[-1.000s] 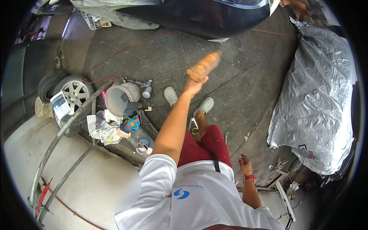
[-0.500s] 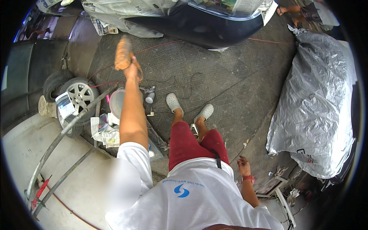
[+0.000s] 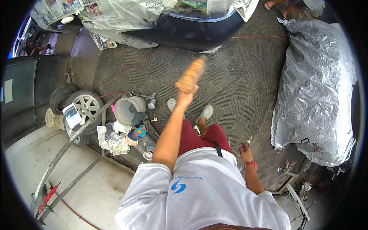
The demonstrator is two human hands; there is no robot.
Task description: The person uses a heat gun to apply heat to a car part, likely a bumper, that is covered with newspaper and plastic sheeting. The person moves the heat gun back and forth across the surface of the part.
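My left hand [image 3: 186, 99] is closed around a crumpled orange cloth [image 3: 190, 76], held out above the floor in front of my feet. Motion blurs the far end of the cloth. The dark bumper [image 3: 191, 35] of a vehicle lies just beyond it, under sheets of newspaper [image 3: 128, 13] and plastic film. My right hand [image 3: 245, 152] hangs low beside my right leg, with a red band on the wrist. Its fingers are loosely bent and apart, and nothing shows in them.
On the left stand a bucket [image 3: 124, 111], a spray gun [image 3: 152, 102], an alloy wheel [image 3: 84, 105], a tyre [image 3: 61, 97] and a metal pipe frame [image 3: 63, 145]. A silver plastic cover [image 3: 316, 88] drapes something large at right. A red hose [image 3: 134, 66] crosses the floor; another person's feet [image 3: 270, 5] show at far right.
My left hand has swung to the right with the orange cloth, uncovering the bucket and nearby items. My right hand still hangs at my side. The whole view has shifted slightly.
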